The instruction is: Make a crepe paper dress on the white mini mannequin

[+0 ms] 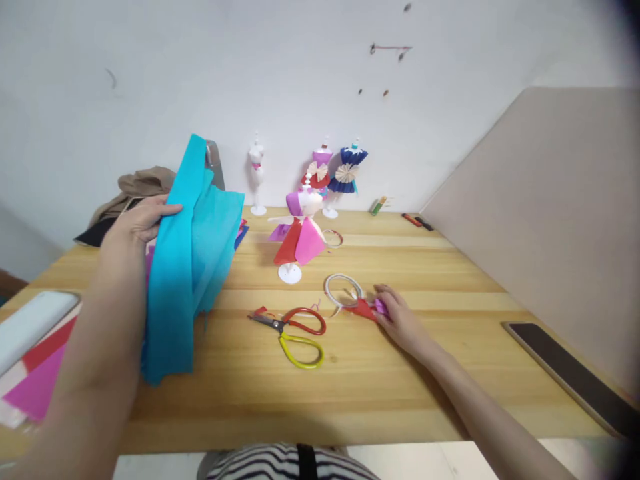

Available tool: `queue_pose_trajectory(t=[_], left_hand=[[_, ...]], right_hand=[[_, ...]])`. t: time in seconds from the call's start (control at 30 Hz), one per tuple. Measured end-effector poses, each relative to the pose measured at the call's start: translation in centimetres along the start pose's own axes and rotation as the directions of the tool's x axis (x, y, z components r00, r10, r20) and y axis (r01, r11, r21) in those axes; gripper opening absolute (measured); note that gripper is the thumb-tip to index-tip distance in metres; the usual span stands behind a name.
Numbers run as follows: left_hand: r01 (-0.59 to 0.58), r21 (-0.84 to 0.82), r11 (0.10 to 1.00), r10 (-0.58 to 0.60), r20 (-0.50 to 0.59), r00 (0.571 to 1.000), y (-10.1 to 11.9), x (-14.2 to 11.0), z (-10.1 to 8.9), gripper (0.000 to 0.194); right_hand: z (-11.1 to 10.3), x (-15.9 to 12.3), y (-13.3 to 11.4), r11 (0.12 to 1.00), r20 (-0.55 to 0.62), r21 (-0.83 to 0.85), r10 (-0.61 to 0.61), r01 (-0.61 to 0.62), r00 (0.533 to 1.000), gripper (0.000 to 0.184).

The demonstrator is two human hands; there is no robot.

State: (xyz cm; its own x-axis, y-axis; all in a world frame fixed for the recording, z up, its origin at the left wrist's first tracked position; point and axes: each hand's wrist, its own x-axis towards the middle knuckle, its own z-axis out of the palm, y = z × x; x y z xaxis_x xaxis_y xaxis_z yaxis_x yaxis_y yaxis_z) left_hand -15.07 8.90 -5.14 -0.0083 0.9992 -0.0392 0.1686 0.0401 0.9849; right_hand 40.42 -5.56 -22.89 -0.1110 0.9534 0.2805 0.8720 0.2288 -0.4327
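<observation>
My left hand (145, 217) grips folded turquoise crepe paper (173, 287) by its edge, raised above the left of the table. My right hand (397, 320) is closed on a small purple paper scrap (381, 307), low at the tabletop. Touching its fingertips is a red paper scrap (361, 309), beside a roll of white tape (327, 290). Scissors (277, 325) with one red and one yellow handle lie between my hands, blades to the left. Behind them stands a small white mannequin (290, 272) wearing red, pink and purple paper pieces.
Along the wall stand a bare mannequin (257, 177) and two dressed ones, one in dark blue (354, 157). Another tape ring (341, 238) and a small green tube (379, 205) lie behind. A phone-like dark slab (570, 373) is at right; coloured sheets (37, 387) lie at left.
</observation>
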Motion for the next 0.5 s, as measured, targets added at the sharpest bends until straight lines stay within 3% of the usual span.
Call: queue_pose_trajectory(t=[0.13, 0.33, 0.5], left_hand=[[0.141, -0.123, 0.982, -0.145, -0.031, 0.989, -1.0, 0.5, 0.6, 0.023], [0.226, -0.106, 0.968, -0.232, -0.041, 0.972, -4.1, 1.1, 0.5, 0.024], [0.236, -0.091, 0.967, -0.240, -0.036, 0.970, -6.7, 1.2, 1.0, 0.036]], right_hand=[[-0.9, -0.9, -2.0, 0.995, 0.026, 0.102, 0.002, -0.005, 1.000, 0.020], [-2.8, -0.5, -6.0, 0.973, -0.003, 0.218, -0.077, 0.076, 0.997, 0.020], [-1.9, 0.1, -9.4, 0.987, 0.204, 0.093, -0.150, 0.133, 0.967, 0.017]])
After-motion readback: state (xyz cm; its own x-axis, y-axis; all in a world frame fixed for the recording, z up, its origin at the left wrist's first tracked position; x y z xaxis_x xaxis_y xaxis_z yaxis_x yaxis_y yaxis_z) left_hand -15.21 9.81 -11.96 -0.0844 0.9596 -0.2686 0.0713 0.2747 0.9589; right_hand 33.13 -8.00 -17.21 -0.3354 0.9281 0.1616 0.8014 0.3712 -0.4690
